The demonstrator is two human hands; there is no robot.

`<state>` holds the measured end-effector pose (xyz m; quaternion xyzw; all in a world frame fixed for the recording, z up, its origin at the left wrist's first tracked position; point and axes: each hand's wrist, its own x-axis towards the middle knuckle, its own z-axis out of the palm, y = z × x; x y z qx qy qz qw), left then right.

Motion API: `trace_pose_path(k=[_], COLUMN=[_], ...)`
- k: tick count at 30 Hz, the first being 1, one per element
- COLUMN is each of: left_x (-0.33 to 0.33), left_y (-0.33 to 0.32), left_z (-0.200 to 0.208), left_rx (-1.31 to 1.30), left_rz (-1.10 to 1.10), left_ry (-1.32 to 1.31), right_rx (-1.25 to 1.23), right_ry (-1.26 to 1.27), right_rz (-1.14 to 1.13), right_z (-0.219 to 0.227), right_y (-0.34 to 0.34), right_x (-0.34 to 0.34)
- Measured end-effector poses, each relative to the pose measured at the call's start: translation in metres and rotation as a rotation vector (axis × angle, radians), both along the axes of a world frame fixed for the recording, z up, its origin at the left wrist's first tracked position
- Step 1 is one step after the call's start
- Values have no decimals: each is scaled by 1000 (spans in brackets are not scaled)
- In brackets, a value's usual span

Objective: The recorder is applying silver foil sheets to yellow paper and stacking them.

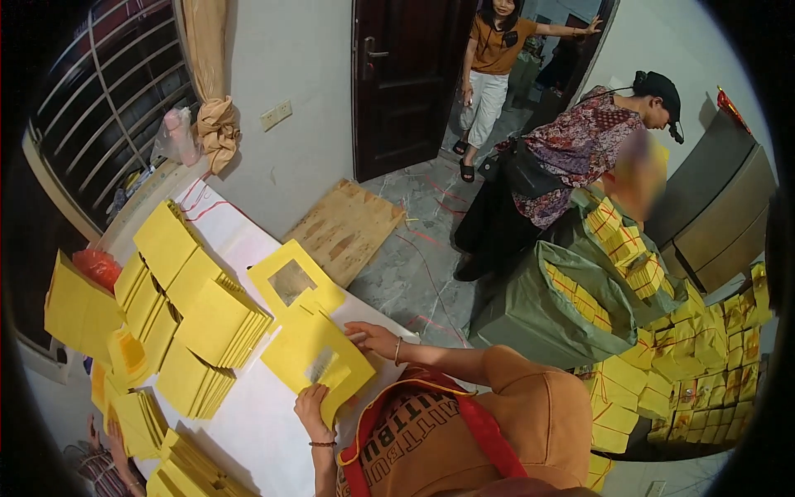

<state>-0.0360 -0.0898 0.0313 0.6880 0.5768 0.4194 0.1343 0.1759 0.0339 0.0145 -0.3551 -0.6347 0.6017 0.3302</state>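
Observation:
On the white-covered table (277, 447) lies a yellow paper sheet (286, 364) with a cut-out window, its near edge lifted and bent. My left hand (311, 411) pinches that near edge, a dark bracelet on its wrist. At the sheet's right side my right hand (374, 340) has its fingers curled over the edge; the fingertips are partly hidden. Just beyond, partly under this sheet, rests a second yellow sheet (327, 286) with a greyish window. Stacks of folded yellow paper (211, 323) stand to the left of both hands.
Another person's hands (120, 447) show at the table's lower left. Green sacks (530, 319) of tied yellow bundles stand at right, beside piled bundles (704, 348). One person (563, 157) bends over the sacks; another (497, 50) stands in the doorway. A wooden board (344, 228) lies beyond the table.

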Motion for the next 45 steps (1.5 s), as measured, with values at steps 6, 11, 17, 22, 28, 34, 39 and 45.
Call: trace_pose_path(k=[6,11,17,22,28,34,39,45], left_x=[-9,-16,-4,-1,0,-9,-19,-10], left_y=[1,18,26,44,49,53,67,63], left_z=[-2,-23,-15,-15,-14,11,5,-21], left_rx=[12,-307,-250,-417,-370,-527,45,-289], left_rz=[-33,53,312,471,578,501,121,-107], left_ry=[46,-221,-153,-287,-323,-289,253,643], right_rx=[629,41,19,-1,197,232,149,332], right_ry=[6,-350,-243,-225,-327,-388,-444,-529], right_rz=[279,211,103,-143,-176,-184,-171,-134], right_z=[-16,-13,-5,-15,-3,-15,-17,-4], right_y=[5,14,11,19,19,24,25,30], right_x=[-1,8,-15,-32,-40,-42,-41,-44])
